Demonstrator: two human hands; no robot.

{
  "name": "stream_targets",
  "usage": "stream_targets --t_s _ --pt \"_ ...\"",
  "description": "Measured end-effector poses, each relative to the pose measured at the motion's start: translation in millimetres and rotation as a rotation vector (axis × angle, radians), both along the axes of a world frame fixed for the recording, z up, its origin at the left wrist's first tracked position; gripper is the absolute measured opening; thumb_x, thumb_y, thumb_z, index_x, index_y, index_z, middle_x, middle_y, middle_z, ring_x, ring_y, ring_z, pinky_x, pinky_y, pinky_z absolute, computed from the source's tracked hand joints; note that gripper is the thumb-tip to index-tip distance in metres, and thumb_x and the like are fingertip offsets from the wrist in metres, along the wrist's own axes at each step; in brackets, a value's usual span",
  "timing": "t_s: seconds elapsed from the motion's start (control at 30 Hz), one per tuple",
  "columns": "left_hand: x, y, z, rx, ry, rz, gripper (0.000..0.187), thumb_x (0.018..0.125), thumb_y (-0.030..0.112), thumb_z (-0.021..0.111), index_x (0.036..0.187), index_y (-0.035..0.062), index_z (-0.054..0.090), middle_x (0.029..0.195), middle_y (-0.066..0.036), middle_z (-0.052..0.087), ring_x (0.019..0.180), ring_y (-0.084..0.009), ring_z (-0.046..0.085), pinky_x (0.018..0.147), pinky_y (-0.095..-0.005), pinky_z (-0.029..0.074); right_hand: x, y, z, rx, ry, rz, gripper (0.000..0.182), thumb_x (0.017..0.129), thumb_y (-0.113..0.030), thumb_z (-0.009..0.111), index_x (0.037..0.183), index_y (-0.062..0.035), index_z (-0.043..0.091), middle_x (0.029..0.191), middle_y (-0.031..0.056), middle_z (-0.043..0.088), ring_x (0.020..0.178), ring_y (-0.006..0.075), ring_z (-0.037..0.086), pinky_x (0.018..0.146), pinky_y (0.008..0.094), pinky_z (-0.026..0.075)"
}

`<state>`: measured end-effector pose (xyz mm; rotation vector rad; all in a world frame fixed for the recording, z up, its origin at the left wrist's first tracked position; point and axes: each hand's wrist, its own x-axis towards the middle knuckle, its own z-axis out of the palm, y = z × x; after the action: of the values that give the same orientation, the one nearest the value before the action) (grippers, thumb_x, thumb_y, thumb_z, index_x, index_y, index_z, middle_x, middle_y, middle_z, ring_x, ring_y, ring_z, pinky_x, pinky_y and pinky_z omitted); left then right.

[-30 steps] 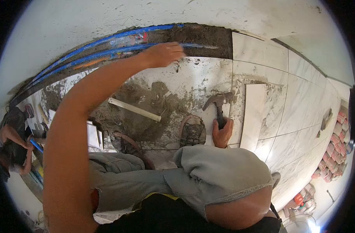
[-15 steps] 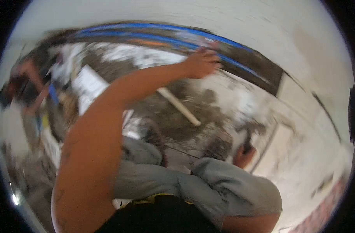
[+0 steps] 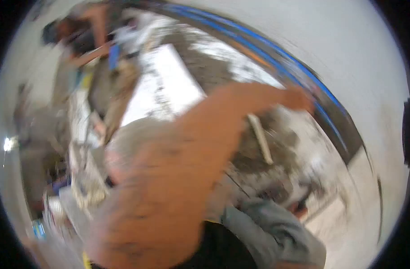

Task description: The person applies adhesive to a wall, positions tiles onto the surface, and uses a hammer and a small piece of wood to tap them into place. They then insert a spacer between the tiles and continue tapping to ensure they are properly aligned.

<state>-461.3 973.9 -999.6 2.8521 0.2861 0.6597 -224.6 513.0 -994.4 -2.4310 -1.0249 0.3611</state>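
Observation:
My left arm stretches across the view, and my left hand [image 3: 299, 99] is over the edge of a dark recess beside blue pipes [image 3: 247, 42]. Motion blurs its fingers, so what they hold, if anything, does not show. Low on the right, my right hand [image 3: 299, 210] is closed on the handle of a hammer [image 3: 309, 189], its dark head above the hand near the floor. A pale stick [image 3: 261, 139] lies on the grey, mortar-smeared floor [image 3: 283, 134] below my left forearm.
A co-worker [image 3: 86, 33] bends down at the upper left, near a blue object [image 3: 114, 56]. A white panel [image 3: 169, 74] lies left of my arm. A wall [image 3: 357, 58] bounds the recess. Several blurred items clutter the lower left.
My view has swung left, so the pipes, stick and co-worker appear shifted and tilted. My left hand is still by the recess; the hammer stays in my right hand.

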Motion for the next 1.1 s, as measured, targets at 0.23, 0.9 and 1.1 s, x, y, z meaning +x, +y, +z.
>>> stream_targets --t_s 0.23,0.9,1.1 --pt "-113 -16 126 -0.207 0.763 -0.157 0.02 0.095 0.028 0.062 0.094 0.0086 0.065 0.096 -0.01 0.061 0.096 -0.0328 0.062 0.085 -0.0495 0.049 -22 10 45 0.025 -0.128 -0.009 0.038 0.083 -0.022 0.073 0.108 0.0009 0.055 0.099 0.0205 0.055 0.094 0.0428 0.055 0.081 0.0501 0.046" --pt "-49 -101 93 -0.304 0.373 -0.036 0.038 0.092 0.017 0.065 0.129 0.0077 0.059 0.13 -0.019 0.058 0.12 -0.038 0.054 0.106 -0.048 0.042 -7 12 82 -0.154 0.243 -0.008 0.031 0.089 -0.022 0.072 0.108 0.0006 0.062 0.101 0.02 0.062 0.096 0.0383 0.061 0.083 0.046 0.049" --pt "-39 -132 64 -0.34 0.588 -0.194 0.032 0.095 0.016 0.062 0.122 0.0 0.063 0.127 -0.024 0.057 0.115 -0.0432 0.054 0.101 -0.0521 0.041 87 10 115 0.165 -0.182 -0.221 0.029 0.087 -0.02 0.069 0.108 -0.0014 0.061 0.109 0.0171 0.057 0.102 0.0346 0.057 0.088 0.0434 0.049"
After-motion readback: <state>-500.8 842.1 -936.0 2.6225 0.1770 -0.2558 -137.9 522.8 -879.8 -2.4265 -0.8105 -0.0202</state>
